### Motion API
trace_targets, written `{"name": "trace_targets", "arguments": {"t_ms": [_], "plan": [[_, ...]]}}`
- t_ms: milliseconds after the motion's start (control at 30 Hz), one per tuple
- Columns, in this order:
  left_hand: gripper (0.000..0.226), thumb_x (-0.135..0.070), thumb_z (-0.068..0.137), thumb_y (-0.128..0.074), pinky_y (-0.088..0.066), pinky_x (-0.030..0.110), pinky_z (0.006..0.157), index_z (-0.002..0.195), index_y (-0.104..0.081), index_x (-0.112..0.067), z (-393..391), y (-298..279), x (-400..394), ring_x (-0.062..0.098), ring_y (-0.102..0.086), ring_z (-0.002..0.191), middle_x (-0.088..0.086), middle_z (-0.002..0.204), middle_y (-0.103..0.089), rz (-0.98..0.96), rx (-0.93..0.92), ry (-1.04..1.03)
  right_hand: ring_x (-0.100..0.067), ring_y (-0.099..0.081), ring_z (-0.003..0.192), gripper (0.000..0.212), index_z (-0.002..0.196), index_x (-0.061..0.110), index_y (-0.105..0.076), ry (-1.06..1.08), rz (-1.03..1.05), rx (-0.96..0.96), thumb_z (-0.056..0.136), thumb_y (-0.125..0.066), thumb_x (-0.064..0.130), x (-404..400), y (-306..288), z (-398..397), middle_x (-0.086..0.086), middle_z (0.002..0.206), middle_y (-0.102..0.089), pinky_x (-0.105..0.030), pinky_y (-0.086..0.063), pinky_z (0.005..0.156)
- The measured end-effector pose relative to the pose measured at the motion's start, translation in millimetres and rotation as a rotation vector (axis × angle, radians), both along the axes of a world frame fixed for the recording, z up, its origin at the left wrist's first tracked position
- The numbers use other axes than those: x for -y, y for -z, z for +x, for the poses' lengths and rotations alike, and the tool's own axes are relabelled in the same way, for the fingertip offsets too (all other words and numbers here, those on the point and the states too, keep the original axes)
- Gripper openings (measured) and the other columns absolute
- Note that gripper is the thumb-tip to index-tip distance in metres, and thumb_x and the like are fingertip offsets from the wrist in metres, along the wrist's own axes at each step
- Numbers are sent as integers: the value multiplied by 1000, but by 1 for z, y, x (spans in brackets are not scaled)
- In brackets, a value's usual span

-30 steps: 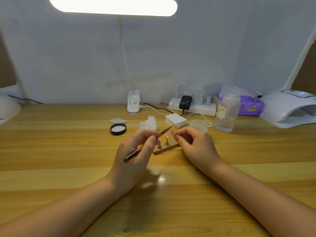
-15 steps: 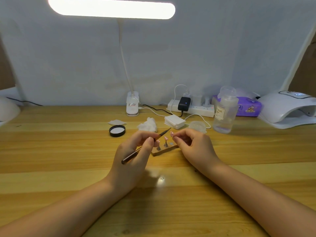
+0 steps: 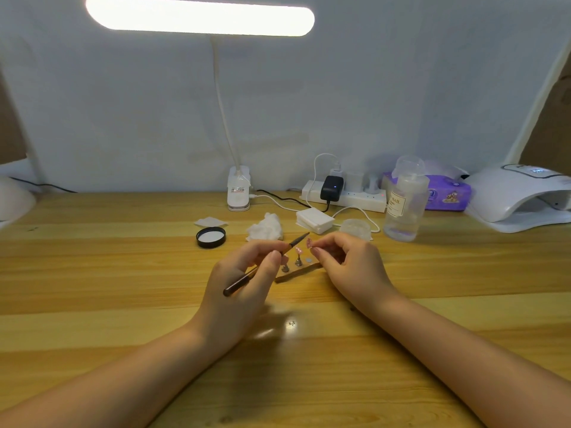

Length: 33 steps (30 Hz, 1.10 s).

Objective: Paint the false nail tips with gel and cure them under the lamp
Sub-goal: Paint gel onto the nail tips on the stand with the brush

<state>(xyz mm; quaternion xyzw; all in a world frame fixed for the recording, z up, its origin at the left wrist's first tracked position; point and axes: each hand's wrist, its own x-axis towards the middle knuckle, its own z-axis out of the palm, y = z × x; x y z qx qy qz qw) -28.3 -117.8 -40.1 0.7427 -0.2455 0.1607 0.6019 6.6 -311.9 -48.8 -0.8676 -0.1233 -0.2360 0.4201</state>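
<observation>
The only writing I can read is "NAIL" on the label of the clear pump bottle point(image 3: 404, 202), which stands at the back right of the wooden table point(image 3: 92, 273); the line above that word is too small to make out. The purple tissue pack point(image 3: 448, 194) behind it carries print I cannot read.

My left hand point(image 3: 244, 285) grips the gel brush point(image 3: 265, 263) between thumb and fingers, its tip pointing up and right toward my other hand. My right hand point(image 3: 349, 264) pinches a small pink nail tip point(image 3: 309, 242) at its fingertips, held just above the wooden holder strip point(image 3: 298, 273). On that strip stand two small metal pegs; the right one bears another pink tip point(image 3: 298, 250), and the left one is partly hidden behind my left fingers.

Beyond my hands lie a black jar lid point(image 3: 211, 237), a crumpled wipe point(image 3: 266, 227), a stack of white pads point(image 3: 314, 220) and a small clear jar point(image 3: 355, 227). A power strip point(image 3: 346, 197) with a black adapter sits along the wall beside the clip base of the desk light point(image 3: 238, 193). The white curing lamp point(image 3: 519, 196) stands at the far right, well apart from the tips.
</observation>
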Motion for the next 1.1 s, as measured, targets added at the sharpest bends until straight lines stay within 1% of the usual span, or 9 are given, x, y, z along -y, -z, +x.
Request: {"name": "trace_targets", "arguments": {"t_ms": [167, 300, 433, 600, 667, 800, 900, 1033, 1100], "plan": [[27, -36, 82, -59, -50, 28, 82, 98, -73, -20, -1, 0, -2, 16, -66, 92, -5, 89, -73, 60, 25, 2, -1, -58, 79, 10, 96, 22, -70, 5, -16, 10, 89, -66, 17, 0, 1, 1, 9, 81, -66, -16, -49, 67], [30, -40, 78, -51, -47, 18, 76, 90, -70, -21, -2, 0, -3, 13, -66, 85, -5, 81, -71, 25, 42, -18, -1, -57, 79, 11, 98, 22, -70, 3, -17, 15, 89, -66, 17, 0, 1, 1, 10, 79, -64, -13, -47, 66], [20, -25, 88, -55, -48, 14, 75, 101, -69, -19, -1, 0, 0, 8, -67, 90, -7, 88, -72, 12, 32, -30, 0, -58, 80, 11, 98, 21, -71, 3, -13, 16, 89, -66, 18, 0, 1, 0, 11, 81, -65, -12, -47, 67], [26, -29, 89, -55, -52, 37, 83, 101, -72, -13, 0, 1, -1, 21, -67, 92, 1, 87, -74, 13, 17, 4, 6, -57, 80, 10, 97, 20, -70, -14, 8, 6, 90, -64, 15, -1, 0, 0, 14, 79, -63, -6, -43, 65], [31, -36, 86, -53, -52, 34, 82, 98, -72, -13, 0, 1, -2, 21, -68, 89, 3, 84, -73, -24, 11, 12, 9, -57, 79, 11, 99, 20, -69, -19, 9, -8, 91, -63, 15, -1, 0, 1, 14, 80, -63, -5, -43, 65], [23, -22, 92, -50, -51, 22, 79, 100, -71, -15, 2, 2, -2, 15, -68, 88, 3, 86, -74, -62, 12, -7, 11, -57, 77, 11, 99, 21, -68, -33, 14, -14, 91, -64, 14, -1, 0, 0, 15, 80, -63, -4, -43, 65], [23, -23, 92, -50, -48, 14, 77, 104, -69, -18, 3, 2, 0, 7, -67, 90, -1, 90, -74, -57, -4, -9, 10, -57, 77, 11, 98, 20, -69, -42, 22, -10, 90, -64, 14, 0, 0, -1, 15, 80, -63, -5, -43, 65], [26, -23, 89, -51, -52, 27, 83, 102, -71, -13, 3, 2, -1, 18, -68, 92, 5, 89, -74, -62, -47, 21, 10, -57, 73, 11, 97, 20, -69, -41, 29, -4, 90, -64, 13, -1, 0, -1, 14, 78, -63, -5, -42, 62], [25, -23, 87, -51, -52, 29, 83, 97, -71, -12, 2, 1, -2, 20, -68, 89, 6, 86, -74, -87, -60, 37, 10, -57, 73, 10, 97, 20, -69, -42, 30, -3, 90, -64, 14, -1, 0, -1, 14, 77, -63, -5, -42, 61]]}}
